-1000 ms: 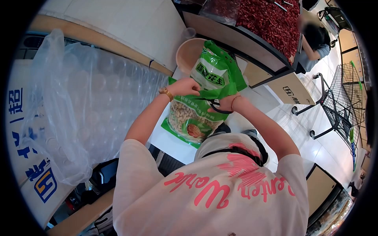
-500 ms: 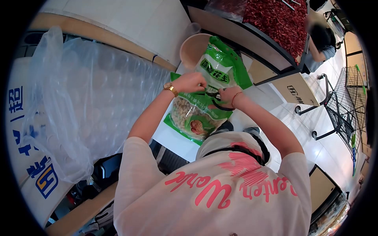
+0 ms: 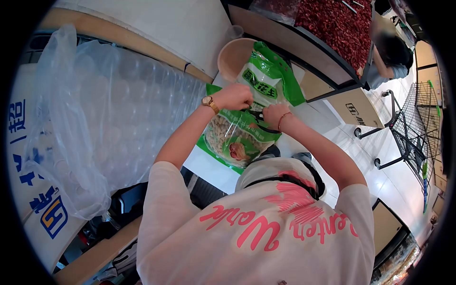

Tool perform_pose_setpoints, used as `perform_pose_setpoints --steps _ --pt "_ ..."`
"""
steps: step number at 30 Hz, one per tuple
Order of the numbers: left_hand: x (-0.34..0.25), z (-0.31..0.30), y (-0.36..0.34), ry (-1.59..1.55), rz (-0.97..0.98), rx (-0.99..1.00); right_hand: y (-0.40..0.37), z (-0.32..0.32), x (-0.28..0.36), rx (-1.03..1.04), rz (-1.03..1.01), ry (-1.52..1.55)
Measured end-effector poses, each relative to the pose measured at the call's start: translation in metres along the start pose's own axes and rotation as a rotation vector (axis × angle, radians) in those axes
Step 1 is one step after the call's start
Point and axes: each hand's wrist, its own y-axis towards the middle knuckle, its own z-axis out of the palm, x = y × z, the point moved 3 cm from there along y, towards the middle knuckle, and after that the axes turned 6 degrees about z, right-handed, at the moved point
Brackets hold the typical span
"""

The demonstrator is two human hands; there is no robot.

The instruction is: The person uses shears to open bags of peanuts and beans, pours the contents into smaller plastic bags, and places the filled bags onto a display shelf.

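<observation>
Nearest, a white T-shirt (image 3: pixel 256 228) w/ pink lettering is seen from above. Both arms are bent at the elbow and stretched fwd over the white worktop (image 3: pixel 211 167). The L hand (image 3: pixel 235 96), gold watch on the wrist, is closed in a pinch on the green film of the peanut bag (image 3: pixel 237 137), approx. at mid-height. The R hand (image 3: pixel 273 114), thin bracelet on the wrist, is curled round the black handles of scissors (image 3: pixel 264 128), held against the same bag; the blades are hidden. The bag is stood on the worktop betw. the hands, its top leaned away. To the L, a clear plastic sack (image 3: pixel 118 118) of what look like stacked cups is laid. Just behind the bag a beige bowl (image 3: pixel 232 54) is set. Further off, a bin of red dried chillies (image 3: pixel 332 23) is seen, and another person (image 3: pixel 392 57) near a wire cart (image 3: pixel 418 118).
</observation>
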Motion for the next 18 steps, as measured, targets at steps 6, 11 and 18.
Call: perform_pose_setpoints --steps 6,11,18 --pt "0.001 -0.001 -0.005 -0.028 0.015 -0.075 -0.008 0.006 0.008 -0.100 0.047 0.186" --pt "0.009 0.003 -0.011 -0.097 -0.023 -0.118 0.005 0.012 0.014 0.103 0.099 0.176" --pt "0.014 0.000 -0.017 -0.211 -0.065 -0.274 0.010 0.005 0.016 -0.090 0.086 0.184"
